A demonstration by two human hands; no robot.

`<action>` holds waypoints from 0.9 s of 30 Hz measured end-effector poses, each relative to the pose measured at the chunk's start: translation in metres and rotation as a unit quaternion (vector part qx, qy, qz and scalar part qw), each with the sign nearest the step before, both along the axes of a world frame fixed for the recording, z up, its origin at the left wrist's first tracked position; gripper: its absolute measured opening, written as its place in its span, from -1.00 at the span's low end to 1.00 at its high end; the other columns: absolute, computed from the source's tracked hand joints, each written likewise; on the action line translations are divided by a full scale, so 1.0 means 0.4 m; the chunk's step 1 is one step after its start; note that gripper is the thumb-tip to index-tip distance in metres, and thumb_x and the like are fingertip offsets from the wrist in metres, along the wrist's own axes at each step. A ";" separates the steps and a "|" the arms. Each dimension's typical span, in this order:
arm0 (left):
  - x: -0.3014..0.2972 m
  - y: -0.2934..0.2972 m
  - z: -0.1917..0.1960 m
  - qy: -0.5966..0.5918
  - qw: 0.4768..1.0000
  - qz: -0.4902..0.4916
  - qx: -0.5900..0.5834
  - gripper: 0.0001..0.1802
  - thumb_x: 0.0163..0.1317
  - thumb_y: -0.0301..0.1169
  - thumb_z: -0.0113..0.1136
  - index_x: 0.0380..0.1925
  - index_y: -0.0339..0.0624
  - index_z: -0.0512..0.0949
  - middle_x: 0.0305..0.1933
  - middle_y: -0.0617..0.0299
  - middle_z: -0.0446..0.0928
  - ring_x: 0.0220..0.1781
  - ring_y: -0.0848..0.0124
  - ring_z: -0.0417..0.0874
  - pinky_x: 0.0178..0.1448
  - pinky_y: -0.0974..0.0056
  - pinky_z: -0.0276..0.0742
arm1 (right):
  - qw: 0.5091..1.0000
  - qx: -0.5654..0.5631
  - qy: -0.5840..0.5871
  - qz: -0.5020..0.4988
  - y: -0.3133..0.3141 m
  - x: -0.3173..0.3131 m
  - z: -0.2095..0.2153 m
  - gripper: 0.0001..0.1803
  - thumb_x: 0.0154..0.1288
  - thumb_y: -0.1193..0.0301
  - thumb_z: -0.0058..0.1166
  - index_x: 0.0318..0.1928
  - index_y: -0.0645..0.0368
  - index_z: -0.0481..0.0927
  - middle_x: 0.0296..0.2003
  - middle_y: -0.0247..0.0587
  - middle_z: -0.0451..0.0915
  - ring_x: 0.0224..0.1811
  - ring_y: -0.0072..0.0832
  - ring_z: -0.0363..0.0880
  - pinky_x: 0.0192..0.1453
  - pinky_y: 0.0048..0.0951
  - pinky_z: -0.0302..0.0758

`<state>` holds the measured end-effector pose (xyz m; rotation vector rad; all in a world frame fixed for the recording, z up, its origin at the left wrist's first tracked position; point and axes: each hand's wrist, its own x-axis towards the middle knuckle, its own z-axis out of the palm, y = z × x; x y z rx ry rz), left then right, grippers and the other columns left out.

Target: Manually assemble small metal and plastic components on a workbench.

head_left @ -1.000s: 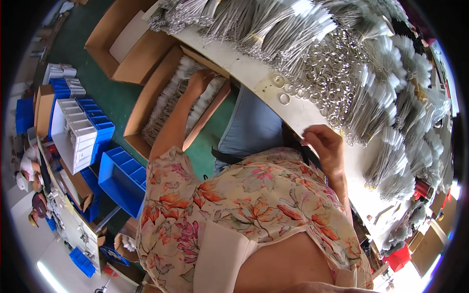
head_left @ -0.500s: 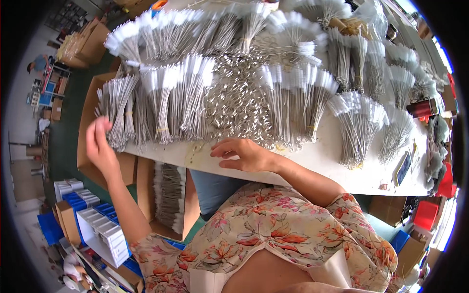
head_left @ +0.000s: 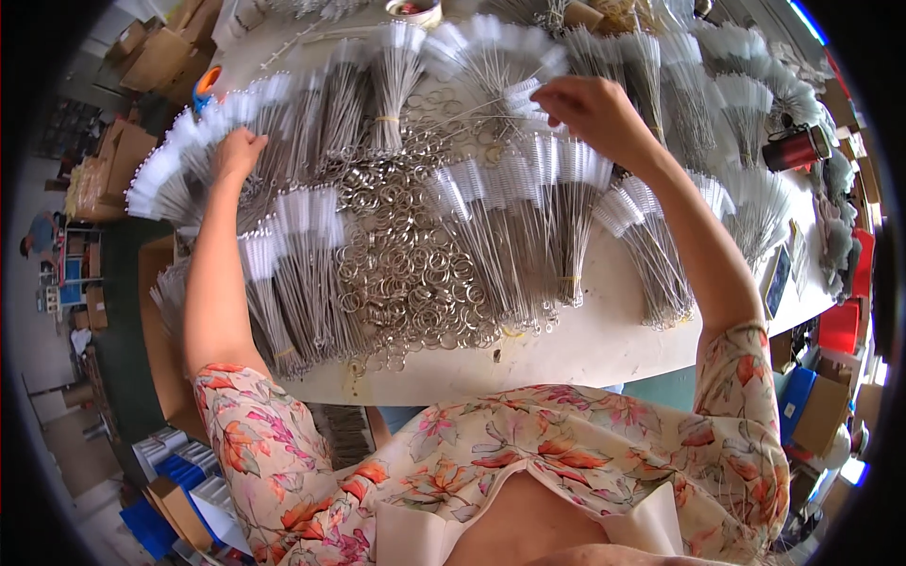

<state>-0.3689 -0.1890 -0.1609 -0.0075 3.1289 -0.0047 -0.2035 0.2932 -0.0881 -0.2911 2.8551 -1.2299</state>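
The white worktable (head_left: 604,344) is basically buried in bundles of long wire brushes with white bristle tips, fanned out in rows. A loose heap of metal key rings (head_left: 411,283) fills the middle gap between the rows, so there's hardly any bare surface except the strip along the near edge.

The left hand (head_left: 236,151) is reaching out onto the far-left brush bundle (head_left: 184,170), fingers curled down among the wires; looks like it's gripping some, but the fist hides exactly what. The right hand (head_left: 590,108) is up at the far side, fingers pinched together over a fanned bundle of brushes (head_left: 495,66), seemingly on a single thin wire, though it's too fine to be sure.

Containers: a small white bowl (head_left: 412,9) sits at the top edge, cut off, with something reddish inside that I can't make out. A dark red cylindrical mug (head_left: 795,148) lies on its side at the right between brushes. An orange-and-blue tape roll (head_left: 207,85) sits at the upper left.

Off the table there are cardboard boxes (head_left: 156,52) on the left floor, and blue bins (head_left: 156,524) at bottom left, contents unclear. Another person (head_left: 40,236) is barely visible at the far left.
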 end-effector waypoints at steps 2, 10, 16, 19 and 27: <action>0.020 0.060 0.007 0.020 1.000 0.011 -0.005 -0.72 0.11 -0.15 0.12 -0.38 -0.13 0.57 -0.34 0.08 0.59 -0.21 0.10 0.59 -0.12 0.17 0.47 | 0.989 0.138 0.050 0.004 -0.002 -0.061 -0.004 -0.80 0.18 0.35 0.02 -0.19 0.02 0.61 -0.36 -0.19 0.64 -0.38 -0.41 0.63 -0.32 -0.43 0.53; 0.037 0.003 0.048 0.143 0.965 0.088 0.199 -0.74 0.18 -0.21 -0.01 -0.27 -0.09 0.56 -0.26 0.05 0.58 -0.25 0.18 0.62 -0.12 0.16 0.48 | 0.901 0.401 0.125 0.109 -0.139 -0.191 -0.094 -0.86 0.15 0.46 -0.10 -0.35 0.06 0.56 -0.48 -0.21 0.58 -0.36 -0.30 0.60 -0.32 -0.27 0.49; 0.024 0.239 0.110 0.134 0.938 -0.063 0.314 -0.64 0.10 -0.08 0.08 -0.38 -0.17 0.59 -0.44 0.06 0.59 -0.40 0.22 0.60 -0.25 0.20 0.44 | 0.894 0.315 0.319 -0.005 -0.083 -0.213 0.019 -0.82 0.25 0.39 -0.12 -0.21 0.07 0.54 -0.56 -0.24 0.57 -0.65 -0.53 0.52 -0.56 -0.57 0.47; -0.003 0.257 0.018 -0.025 0.968 -0.146 0.205 -0.57 -0.02 -0.04 0.12 -0.58 -0.25 0.54 -0.50 -0.02 0.55 -0.39 0.11 0.58 -0.26 0.15 0.42 | 0.827 0.288 0.483 -0.011 -0.011 -0.230 0.098 -0.88 0.16 0.37 -0.01 -0.41 0.11 0.55 -0.52 -0.21 0.57 -0.51 -0.41 0.59 -0.42 -0.45 0.50; 0.033 0.277 0.008 0.063 0.967 -0.128 0.212 -0.73 0.01 -0.24 0.22 -0.53 -0.26 0.54 -0.51 0.07 0.56 -0.46 0.20 0.57 -0.30 0.22 0.42 | 0.968 -0.098 0.065 -0.222 0.260 -0.143 0.063 -0.83 0.15 0.46 0.02 -0.20 0.07 0.46 -0.39 -0.29 0.57 -0.52 -0.52 0.53 -0.46 -0.49 0.51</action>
